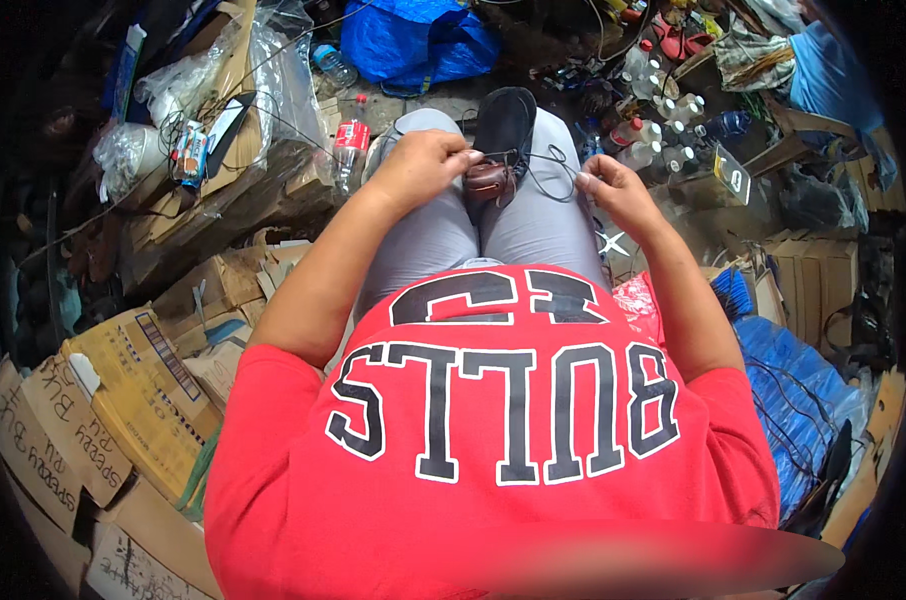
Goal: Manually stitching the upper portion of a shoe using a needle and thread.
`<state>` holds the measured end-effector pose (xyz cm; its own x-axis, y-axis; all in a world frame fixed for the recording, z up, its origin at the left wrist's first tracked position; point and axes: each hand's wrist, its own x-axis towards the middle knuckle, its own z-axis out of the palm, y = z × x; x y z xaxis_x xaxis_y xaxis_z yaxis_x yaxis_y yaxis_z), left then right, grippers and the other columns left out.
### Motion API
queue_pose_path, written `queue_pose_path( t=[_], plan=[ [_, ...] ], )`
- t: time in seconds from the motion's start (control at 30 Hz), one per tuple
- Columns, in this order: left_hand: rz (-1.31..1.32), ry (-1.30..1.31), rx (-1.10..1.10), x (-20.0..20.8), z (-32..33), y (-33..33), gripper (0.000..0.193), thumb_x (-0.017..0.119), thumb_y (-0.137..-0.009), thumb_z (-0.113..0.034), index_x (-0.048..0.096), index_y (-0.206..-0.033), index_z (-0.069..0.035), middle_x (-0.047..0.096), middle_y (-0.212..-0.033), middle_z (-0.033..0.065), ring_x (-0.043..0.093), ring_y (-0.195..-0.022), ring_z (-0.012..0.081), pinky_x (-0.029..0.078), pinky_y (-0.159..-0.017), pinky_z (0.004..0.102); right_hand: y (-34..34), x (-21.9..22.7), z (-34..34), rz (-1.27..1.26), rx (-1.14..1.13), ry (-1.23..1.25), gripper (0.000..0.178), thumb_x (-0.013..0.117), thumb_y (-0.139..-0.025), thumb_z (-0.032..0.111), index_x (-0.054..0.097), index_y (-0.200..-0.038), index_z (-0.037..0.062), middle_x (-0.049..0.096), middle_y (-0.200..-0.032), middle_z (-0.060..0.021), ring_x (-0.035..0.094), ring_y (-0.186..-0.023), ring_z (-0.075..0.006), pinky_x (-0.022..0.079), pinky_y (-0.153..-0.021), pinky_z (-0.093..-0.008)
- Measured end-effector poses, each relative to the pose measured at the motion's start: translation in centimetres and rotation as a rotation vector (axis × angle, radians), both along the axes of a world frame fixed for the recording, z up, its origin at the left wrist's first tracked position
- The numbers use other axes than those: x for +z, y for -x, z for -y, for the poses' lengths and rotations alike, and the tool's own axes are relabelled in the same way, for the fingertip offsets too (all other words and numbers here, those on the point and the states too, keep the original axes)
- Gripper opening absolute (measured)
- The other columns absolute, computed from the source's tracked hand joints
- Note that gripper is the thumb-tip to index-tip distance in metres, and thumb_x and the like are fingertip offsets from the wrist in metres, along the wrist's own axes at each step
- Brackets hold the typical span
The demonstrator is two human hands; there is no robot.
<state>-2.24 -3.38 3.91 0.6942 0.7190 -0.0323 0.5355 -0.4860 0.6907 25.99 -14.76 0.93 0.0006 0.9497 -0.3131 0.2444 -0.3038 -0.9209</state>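
A dark shoe [506,118] rests across my lap, between and over my grey-trousered thighs. A rounded brown leather part [490,181] sits at its near end; whether it is joined to the shoe I cannot tell. A thin dark cord [561,158] runs from the shoe and curls in a loose loop toward the right. My left hand [428,170] is beside the brown part, with thumb and finger pinched on the cord. Off to the right of the shoe, my right hand [618,192] pinches the cord near its loop.
A red-labelled bottle [352,145] stands beyond my left forearm, with a blue plastic bag [418,45] past my knees. Several small bottles [663,135] crowd the right. Scissors [611,243] lie by my right thigh. Cardboard boxes [138,385] are stacked at left.
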Motion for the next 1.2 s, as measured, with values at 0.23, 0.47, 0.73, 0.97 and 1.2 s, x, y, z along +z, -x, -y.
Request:
queue_pose_path(
  t=[0.23, 0.47, 0.73, 0.97, 1.2],
  plan=[
    [0.001, 0.149, 0.273, 1.2, -1.9, 5.2, 0.026, 0.065, -0.084, -0.025, 0.059, -0.07, -0.004, 0.05, -0.064, -0.004, 0.042, -0.062, 0.0055, 0.035, -0.057, 0.0233, -0.9, 0.5, 0.2, -0.06, 0.011, -0.064, 0.018, 0.062, -0.087, 0.023, 0.05, -0.082, 0.01, 0.046, -0.072, 0.0068, 0.04, -0.065, -0.0034, 0.032, -0.056, -0.0198],
    [0.15, 0.041, 0.767, 1.0, -4.1, 25.7, 0.023, 0.062, -0.086, -0.024, 0.064, -0.076, -0.003, 0.056, -0.068, -0.0023, 0.047, -0.065, 0.0081, 0.038, -0.063, 0.0231, -16.3, -3.1, 5.4, 0.237, -0.51, -0.137, 0.023, 0.068, -0.081, 0.026, 0.054, -0.074, 0.0101, 0.042, -0.066, 0.0071, 0.036, -0.06, -0.0045, 0.028, -0.053, -0.0217],
    [0.211, -0.149, 0.548, 3.8, -1.7, 8.9, 0.038, 0.065, -0.081, -0.016, 0.058, -0.116, -0.003, 0.058, -0.116, 0.0158, 0.055, -0.105, 0.0288, 0.041, -0.093, 0.0353, -13.3, -2.9, 2.5, 0.461, -0.256, -0.033, 0.033, 0.053, -0.087, 0.014, 0.061, -0.119, 0.0115, 0.053, -0.074, -0.0003, 0.046, -0.06, -0.0087, 0.039, -0.054, -0.0242],
    [0.144, -0.177, -0.148, 2.3, -3.2, -6.1, 0.053, 0.076, -0.069, -0.018, 0.054, -0.117, -0.009, 0.054, -0.124, 0.0115, 0.049, -0.116, 0.0294, 0.04, -0.097, 0.0337, 0.6, 2.2, -5.4, 0.214, 0.158, -0.308, 0.01, 0.064, -0.079, 0.0, 0.066, -0.088, 0.0018, 0.059, -0.087, -0.002, 0.057, -0.081, -0.01, 0.047, -0.073, -0.0249],
    [-0.286, -0.122, -0.403, 2.4, -5.3, -7.9, 0.028, 0.076, -0.069, -0.025, 0.069, -0.085, -0.004, 0.058, -0.092, 0.0097, 0.058, -0.088, 0.0271, 0.045, -0.077, 0.0343, 1.2, 2.0, -6.7, 0.244, 0.251, -0.325, 0.012, 0.066, -0.075, -0.003, 0.067, -0.084, 0.0049, 0.055, -0.083, -0.0015, 0.057, -0.078, -0.0112, 0.047, -0.07, -0.0248]
  ],
)
